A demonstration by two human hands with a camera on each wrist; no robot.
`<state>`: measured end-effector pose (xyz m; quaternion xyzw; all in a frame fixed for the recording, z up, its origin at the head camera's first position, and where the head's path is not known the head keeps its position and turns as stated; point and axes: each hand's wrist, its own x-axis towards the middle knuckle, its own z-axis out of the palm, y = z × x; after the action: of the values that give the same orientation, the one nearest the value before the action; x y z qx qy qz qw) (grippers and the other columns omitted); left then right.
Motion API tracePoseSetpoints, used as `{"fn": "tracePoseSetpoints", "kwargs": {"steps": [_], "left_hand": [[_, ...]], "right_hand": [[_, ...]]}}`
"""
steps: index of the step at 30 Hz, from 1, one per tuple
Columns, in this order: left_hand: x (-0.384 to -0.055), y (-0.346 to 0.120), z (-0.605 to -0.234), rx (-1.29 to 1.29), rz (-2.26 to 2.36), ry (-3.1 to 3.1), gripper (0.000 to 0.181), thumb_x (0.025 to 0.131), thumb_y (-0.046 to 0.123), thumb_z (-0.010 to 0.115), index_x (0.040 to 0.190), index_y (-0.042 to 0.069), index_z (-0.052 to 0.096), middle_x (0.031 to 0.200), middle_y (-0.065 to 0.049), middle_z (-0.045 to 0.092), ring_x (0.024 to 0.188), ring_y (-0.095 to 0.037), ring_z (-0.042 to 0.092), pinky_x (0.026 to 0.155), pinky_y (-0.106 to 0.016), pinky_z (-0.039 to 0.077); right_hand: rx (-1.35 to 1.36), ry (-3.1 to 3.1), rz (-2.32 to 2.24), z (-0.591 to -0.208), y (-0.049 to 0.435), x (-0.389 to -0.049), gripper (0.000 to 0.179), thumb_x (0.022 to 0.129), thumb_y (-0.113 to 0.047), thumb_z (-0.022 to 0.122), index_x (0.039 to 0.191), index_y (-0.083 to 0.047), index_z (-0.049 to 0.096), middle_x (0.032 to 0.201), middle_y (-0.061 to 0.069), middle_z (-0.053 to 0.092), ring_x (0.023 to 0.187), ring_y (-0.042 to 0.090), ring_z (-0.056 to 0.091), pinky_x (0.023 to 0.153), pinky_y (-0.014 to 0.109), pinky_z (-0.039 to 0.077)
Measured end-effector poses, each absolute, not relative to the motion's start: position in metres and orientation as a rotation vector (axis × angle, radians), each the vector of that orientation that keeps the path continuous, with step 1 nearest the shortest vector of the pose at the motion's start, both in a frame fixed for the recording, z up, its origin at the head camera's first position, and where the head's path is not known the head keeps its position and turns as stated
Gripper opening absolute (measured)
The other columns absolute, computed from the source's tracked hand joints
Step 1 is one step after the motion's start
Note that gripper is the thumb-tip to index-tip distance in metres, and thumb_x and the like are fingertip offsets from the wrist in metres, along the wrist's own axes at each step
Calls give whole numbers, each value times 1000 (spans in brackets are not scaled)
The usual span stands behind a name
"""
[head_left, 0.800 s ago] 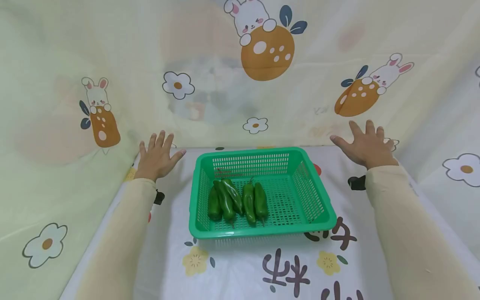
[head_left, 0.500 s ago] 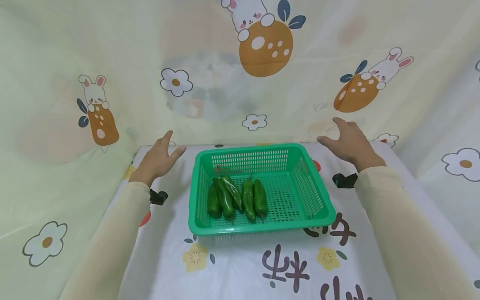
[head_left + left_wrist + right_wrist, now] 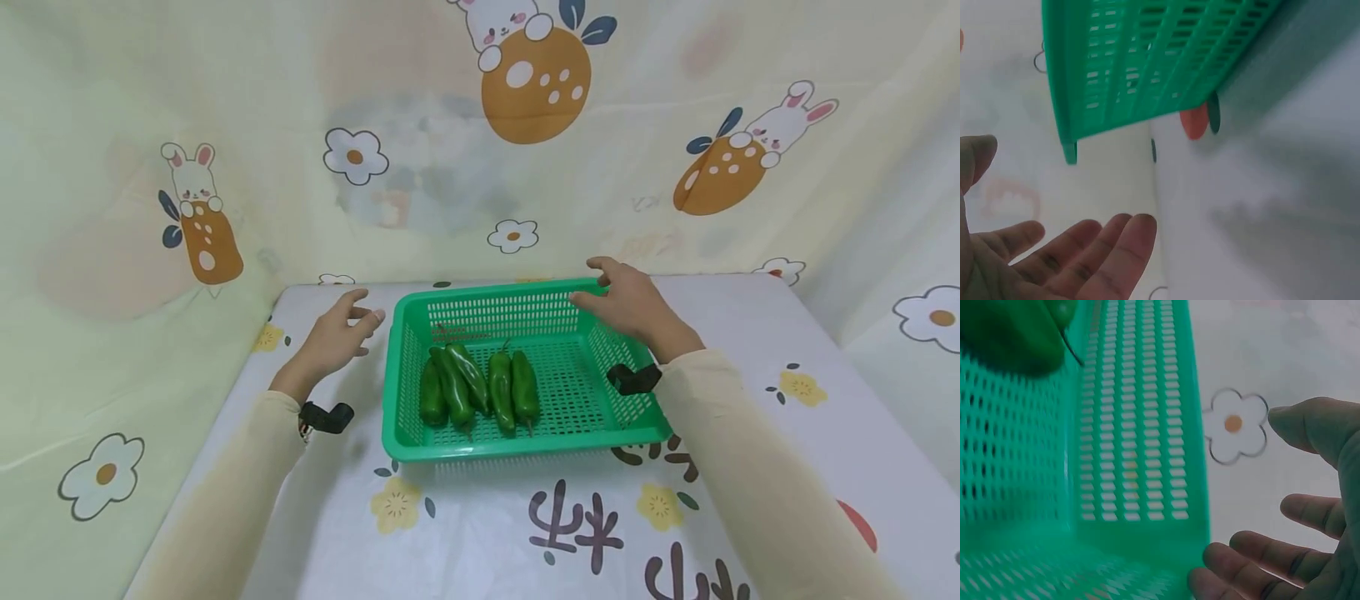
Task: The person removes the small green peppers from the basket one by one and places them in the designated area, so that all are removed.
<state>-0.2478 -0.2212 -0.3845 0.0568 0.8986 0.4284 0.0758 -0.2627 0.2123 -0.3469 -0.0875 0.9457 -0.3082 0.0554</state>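
A green plastic basket (image 3: 517,451) with slotted walls stands in the middle of the table in the head view. Several green peppers (image 3: 501,392) lie side by side in its left half; one pepper (image 3: 1010,331) shows blurred in the right wrist view. My left hand (image 3: 332,340) hovers left of the basket, apart from it, fingers loosely bent and thumb toward the wall. Over the basket's back right corner is my right hand (image 3: 633,307), with nothing in it. In the right wrist view its lower fingertips (image 3: 1213,559) overlap the rim; contact cannot be told.
A white printed cloth (image 3: 465,533) covers the table. Pale curtains with rabbit and flower prints (image 3: 450,208) rise at the back and both sides. Each wrist wears a small black device (image 3: 330,417).
Both hands have lowered from their spread poses, and their fingers have bent. My right hand has moved left over the basket's corner; the left has stayed beside it. The peppers lie as before.
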Motion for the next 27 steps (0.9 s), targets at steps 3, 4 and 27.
{"fn": "tracePoseSetpoints", "kwargs": {"steps": [3, 4, 27], "left_hand": [[-245, -217, -389, 172, 1337, 2651, 73, 109, 46, 50, 166, 12, 19, 154, -24, 48, 129, -41, 61, 94, -48, 61], [-244, -216, -390, 176, 1352, 2637, 72, 109, 44, 50, 166, 11, 20, 153, -25, 49, 129, -41, 61, 93, -48, 61], [-232, -200, -403, 136, 1442, 2410, 72, 106, 35, 59, 162, 3, 27, 142, -26, 57, 113, -36, 69, 89, -47, 63]], "right_hand": [[-277, 2837, -946, -353, 202, -262, 76, 104, -43, 60, 162, -5, 30, 150, 31, 47, 135, 48, 49, 108, 67, 44], [-282, 2828, -943, -355, 199, -262, 76, 104, -43, 60, 162, -4, 31, 149, 31, 48, 134, 48, 50, 108, 66, 45], [-201, 2499, -878, -388, 145, -247, 71, 101, -35, 66, 154, 6, 41, 149, 25, 50, 88, 31, 67, 83, 48, 63]]}}
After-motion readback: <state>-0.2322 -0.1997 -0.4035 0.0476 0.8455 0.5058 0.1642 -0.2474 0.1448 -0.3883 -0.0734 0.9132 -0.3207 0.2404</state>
